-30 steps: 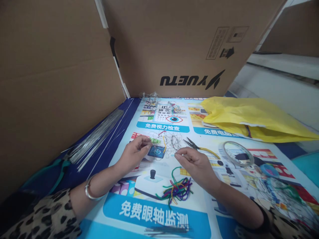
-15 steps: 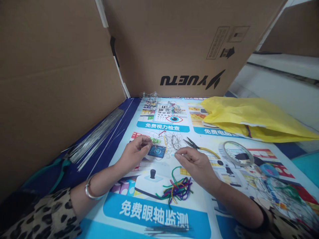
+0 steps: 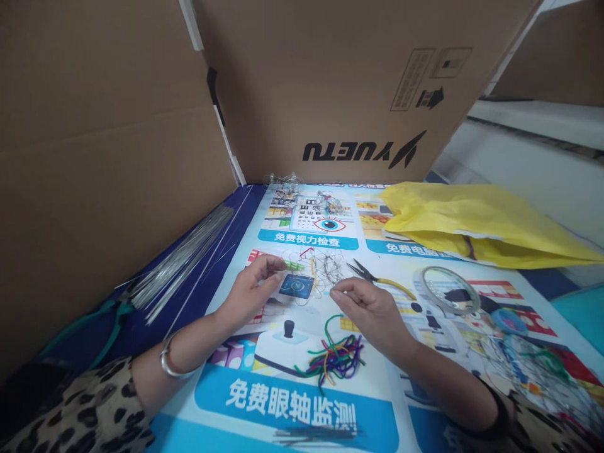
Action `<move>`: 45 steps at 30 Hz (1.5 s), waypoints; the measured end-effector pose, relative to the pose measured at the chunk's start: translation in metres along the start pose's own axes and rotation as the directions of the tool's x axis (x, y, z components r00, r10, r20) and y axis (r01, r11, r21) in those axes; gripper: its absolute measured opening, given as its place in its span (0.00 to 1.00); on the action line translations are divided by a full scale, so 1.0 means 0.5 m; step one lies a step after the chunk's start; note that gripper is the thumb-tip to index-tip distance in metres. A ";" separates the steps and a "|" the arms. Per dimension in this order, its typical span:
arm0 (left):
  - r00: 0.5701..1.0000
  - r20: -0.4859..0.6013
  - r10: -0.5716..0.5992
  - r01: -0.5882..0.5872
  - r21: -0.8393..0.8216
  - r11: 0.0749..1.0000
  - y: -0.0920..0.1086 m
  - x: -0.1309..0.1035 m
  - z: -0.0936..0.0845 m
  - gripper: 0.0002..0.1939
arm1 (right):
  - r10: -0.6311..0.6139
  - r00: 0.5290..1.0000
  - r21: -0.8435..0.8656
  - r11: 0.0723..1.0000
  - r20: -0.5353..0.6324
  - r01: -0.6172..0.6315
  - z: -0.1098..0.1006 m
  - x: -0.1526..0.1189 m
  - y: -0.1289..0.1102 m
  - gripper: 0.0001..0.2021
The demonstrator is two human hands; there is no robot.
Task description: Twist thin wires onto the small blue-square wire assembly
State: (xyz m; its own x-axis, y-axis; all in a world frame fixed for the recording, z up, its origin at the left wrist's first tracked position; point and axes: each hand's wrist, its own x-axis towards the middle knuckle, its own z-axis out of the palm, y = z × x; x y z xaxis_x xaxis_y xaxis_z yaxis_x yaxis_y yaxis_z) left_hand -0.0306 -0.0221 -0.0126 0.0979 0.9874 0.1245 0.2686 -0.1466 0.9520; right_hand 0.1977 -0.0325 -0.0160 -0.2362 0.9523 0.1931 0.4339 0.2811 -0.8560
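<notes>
"YUETU" stands upside down on the cardboard panel [image 3: 302, 82]. The printed sheet [image 3: 189, 435] reads 免费视力检查 and 免费眼轴监测; a third heading, starting 免费电脑, disappears under the yellow bag [image 3: 453, 207]. Between the left hand [image 3: 252, 288] and right hand [image 3: 372, 316] sits the wire tangle [image 3: 330, 269], thin, silvery and loopy, with red and yellow bits. Each grip is drawn in at the fingertips, perhaps pinching fine wire; I cannot tell. Both sleeves are cut off by the frame.

Left of centre, the left hand [image 3: 255, 286] bends its fingers toward the thumb. Right of centre, the right hand [image 3: 368, 308] curls likewise, facing it.
</notes>
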 end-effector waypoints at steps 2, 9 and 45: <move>0.999 -0.032 0.015 -0.015 -0.005 1.000 -0.002 0.001 -0.001 0.09 | 0.002 1.000 -0.001 1.000 0.003 -0.002 0.000 0.001 0.001 0.10; 0.997 -0.066 -0.038 0.047 0.134 0.990 -0.009 0.006 -0.002 0.10 | 0.007 1.000 -0.011 1.000 0.005 -0.007 0.000 0.001 0.001 0.09; 0.998 0.002 -0.058 0.057 0.083 0.995 -0.013 0.009 0.004 0.12 | 0.006 1.000 -0.014 1.000 0.005 -0.006 0.001 0.000 0.001 0.10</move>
State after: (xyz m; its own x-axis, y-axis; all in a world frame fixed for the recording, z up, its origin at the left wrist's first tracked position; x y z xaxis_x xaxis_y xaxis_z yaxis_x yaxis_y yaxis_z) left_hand -0.0301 -0.0169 -0.0186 0.0845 0.9940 0.0688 0.3520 -0.0944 0.9312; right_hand 0.1975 -0.0323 -0.0168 -0.2382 0.9534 0.1851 0.4471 0.2768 -0.8506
